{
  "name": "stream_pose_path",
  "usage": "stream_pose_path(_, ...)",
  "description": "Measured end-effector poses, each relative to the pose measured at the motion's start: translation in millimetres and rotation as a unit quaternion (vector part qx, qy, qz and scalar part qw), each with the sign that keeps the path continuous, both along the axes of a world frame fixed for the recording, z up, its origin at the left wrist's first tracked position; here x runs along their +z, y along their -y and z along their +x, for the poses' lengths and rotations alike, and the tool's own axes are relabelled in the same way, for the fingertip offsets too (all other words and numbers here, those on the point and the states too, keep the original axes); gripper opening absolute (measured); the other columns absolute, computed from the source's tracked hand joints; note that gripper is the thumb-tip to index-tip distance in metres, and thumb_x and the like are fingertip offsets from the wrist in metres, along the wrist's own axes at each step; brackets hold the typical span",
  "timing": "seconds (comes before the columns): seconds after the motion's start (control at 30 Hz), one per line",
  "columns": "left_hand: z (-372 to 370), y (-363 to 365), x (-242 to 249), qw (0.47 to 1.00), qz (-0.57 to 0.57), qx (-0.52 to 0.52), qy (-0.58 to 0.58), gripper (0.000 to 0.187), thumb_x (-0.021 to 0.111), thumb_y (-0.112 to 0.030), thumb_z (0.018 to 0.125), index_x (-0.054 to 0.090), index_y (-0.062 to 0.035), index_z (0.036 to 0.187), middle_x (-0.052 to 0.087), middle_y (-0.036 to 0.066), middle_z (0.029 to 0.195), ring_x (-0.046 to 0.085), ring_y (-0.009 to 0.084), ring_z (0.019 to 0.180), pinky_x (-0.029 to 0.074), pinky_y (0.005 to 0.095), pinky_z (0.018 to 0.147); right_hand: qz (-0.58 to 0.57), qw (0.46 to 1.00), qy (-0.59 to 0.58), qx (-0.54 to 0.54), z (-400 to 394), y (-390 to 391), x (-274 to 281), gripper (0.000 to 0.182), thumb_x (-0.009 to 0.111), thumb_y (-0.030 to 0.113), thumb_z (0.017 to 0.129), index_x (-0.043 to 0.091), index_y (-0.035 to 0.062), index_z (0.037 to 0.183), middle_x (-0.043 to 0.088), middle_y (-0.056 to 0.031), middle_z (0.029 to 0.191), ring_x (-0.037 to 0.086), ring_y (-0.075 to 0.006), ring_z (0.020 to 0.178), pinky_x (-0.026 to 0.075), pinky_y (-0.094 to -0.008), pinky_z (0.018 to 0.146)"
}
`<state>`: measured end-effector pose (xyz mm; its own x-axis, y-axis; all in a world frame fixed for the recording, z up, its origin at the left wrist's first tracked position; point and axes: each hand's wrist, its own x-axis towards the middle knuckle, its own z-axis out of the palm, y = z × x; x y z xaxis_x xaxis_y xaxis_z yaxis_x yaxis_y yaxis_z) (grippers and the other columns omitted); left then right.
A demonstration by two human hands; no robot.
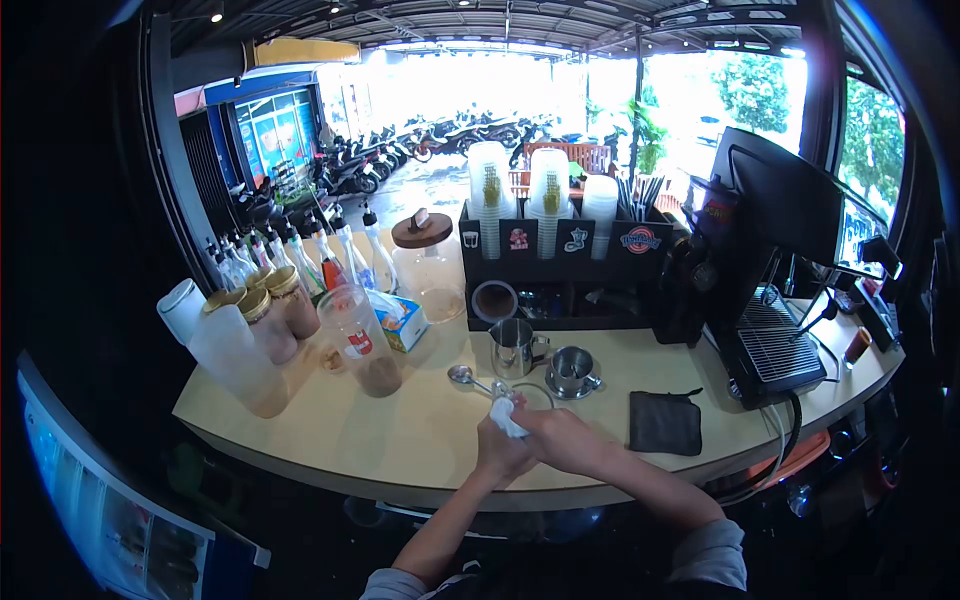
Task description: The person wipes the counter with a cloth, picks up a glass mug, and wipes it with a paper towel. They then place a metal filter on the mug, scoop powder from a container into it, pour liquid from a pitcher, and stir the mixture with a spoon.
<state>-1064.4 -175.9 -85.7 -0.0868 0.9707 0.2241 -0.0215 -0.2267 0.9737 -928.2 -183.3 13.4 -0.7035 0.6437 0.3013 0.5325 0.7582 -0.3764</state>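
Observation:
Both my hands meet over the front of the counter, close together. My left hand (503, 453) is closed low around something mostly hidden. My right hand (565, 438) presses against it, fingers closed on a crumpled white tissue (508, 418). A small shiny piece (500, 388) pokes out above the tissue; its kind cannot be made out. Just beyond lies a metal spoon (461, 374). Behind the hands stand a steel milk pitcher (512, 352) and a small metal cup (573, 371) on a saucer. To the right is a folded dark cloth (665, 424).
On the left of the counter (440, 455) stand a plastic jug (237, 357), jars with golden lids (290, 300), a clear container (365, 345), a tissue box (403, 322) and several syrup bottles. A black cup rack (560, 262) stands behind, an espresso machine (775, 345) at right.

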Motion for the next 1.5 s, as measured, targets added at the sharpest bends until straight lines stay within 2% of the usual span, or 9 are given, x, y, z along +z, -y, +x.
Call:
stream_pose_path(0.17,-33.1,15.6,27.8,0.978,0.04,-0.083,-0.19,0.08,0.087,-0.028,0.06,0.047,0.0006,0.123,0.065,0.011,0.104,0.064,0.0203,0.099,0.052,0.0329,0.082,-0.103,0.988,-0.108,0.05,8.9,1.4,34.6,0.04,0.053,-0.005,0.077,0.059,0.0038,0.115,0.066,-0.019,0.093,0.065,-0.0382,0.087,0.052,-0.0424,0.077)
stream_pose_path(0.37,-56.4,8.3,20.9,0.977,0.034,-0.089,-0.192,0.076,0.084,-0.018,0.066,0.043,-0.001,0.128,0.057,0.012,0.117,0.059,0.018,0.104,0.05,0.0332,0.088,0.309,0.934,-0.022,0.179,-23.3,-20.3,19.2,0.056,0.068,0.004,0.064,0.057,0.0021,0.119,0.052,-0.0114,0.131,0.05,-0.0276,0.122,0.043,-0.0431,0.102)
stream_pose_path(0.43,-69.1,2.9,23.0,0.984,-0.013,-0.176,0.033,0.078,0.084,-0.017,0.065,0.043,-0.0024,0.13,0.056,0.011,0.118,0.06,0.0193,0.105,0.05,0.0333,0.088,0.31,0.926,-0.044,0.212,-13.7,-31.1,11.1,0.057,0.065,-0.002,0.063,0.056,-0.0003,0.119,0.052,-0.0124,0.132,0.049,-0.0296,0.124,0.041,-0.0457,0.105)
stream_pose_path(0.57,-88.7,3.8,33.9,0.949,-0.019,-0.247,0.195,0.078,0.086,-0.016,0.063,0.044,-0.0031,0.128,0.057,0.008,0.118,0.059,0.0206,0.105,0.05,0.034,0.087,0.181,0.969,-0.116,0.12,5.5,-38.2,-3.0,0.058,0.051,-0.015,0.063,0.059,0.004,0.118,0.057,-0.0154,0.124,0.056,-0.0327,0.116,0.045,-0.0451,0.101)
stream_pose_path(0.63,-85.7,10.3,48.6,0.981,0.078,-0.15,-0.092,0.081,0.085,-0.017,0.06,0.045,-0.005,0.129,0.059,0.01,0.113,0.063,0.0238,0.102,0.051,0.0384,0.088,0.069,0.938,-0.334,0.06,-2.3,-36.0,1.5,0.056,0.051,-0.016,0.065,0.061,0.0071,0.115,0.062,-0.0167,0.115,0.061,-0.035,0.107,0.048,-0.0431,0.096)
stream_pose_path(0.87,-90.6,9.2,77.3,0.956,0.065,-0.123,-0.258,0.074,0.083,-0.018,0.058,0.052,-0.0041,0.124,0.064,0.008,0.106,0.063,0.0163,0.097,0.049,0.0311,0.087,-0.12,0.982,-0.022,0.144,-29.9,-11.8,31.0,0.026,0.055,0.026,0.089,0.06,0.0034,0.102,0.061,-0.0208,0.08,0.061,-0.0373,0.072,0.047,-0.0458,0.068)
stream_pose_path(1.13,-111.7,-14.1,51.1,0.896,-0.038,-0.44,0.042,0.081,0.085,-0.016,0.059,0.044,-0.0051,0.128,0.053,0.006,0.12,0.054,0.0181,0.112,0.044,0.0348,0.096,-0.033,0.969,-0.116,0.215,-18.5,-27.5,26.5,0.013,0.065,0.015,0.087,0.065,0.0042,0.094,0.067,-0.0102,0.091,0.066,-0.0272,0.082,0.047,-0.0408,0.088)
stream_pose_path(1.33,-86.0,2.0,47.4,0.969,0.047,-0.226,-0.088,0.088,0.083,-0.007,0.054,0.039,-0.0071,0.13,0.051,0.009,0.125,0.053,0.0201,0.115,0.041,0.0379,0.099,-0.011,0.971,-0.179,0.16,-28.0,-26.9,21.9,0.009,0.064,0.012,0.086,0.065,0.0046,0.092,0.066,-0.0115,0.099,0.062,-0.03,0.098,0.039,-0.0437,0.106)
stream_pose_path(1.5,-99.9,-3.0,26.2,0.895,-0.011,-0.43,0.122,0.089,0.08,-0.01,0.058,0.036,-0.0086,0.136,0.053,0.012,0.122,0.055,0.0265,0.112,0.043,0.0404,0.098,-0.217,0.943,-0.103,0.228,-5.8,-43.2,52.1,0.019,0.065,0.006,0.085,0.067,0.0056,0.104,0.069,-0.0079,0.092,0.066,-0.0233,0.088,0.046,-0.0358,0.093)
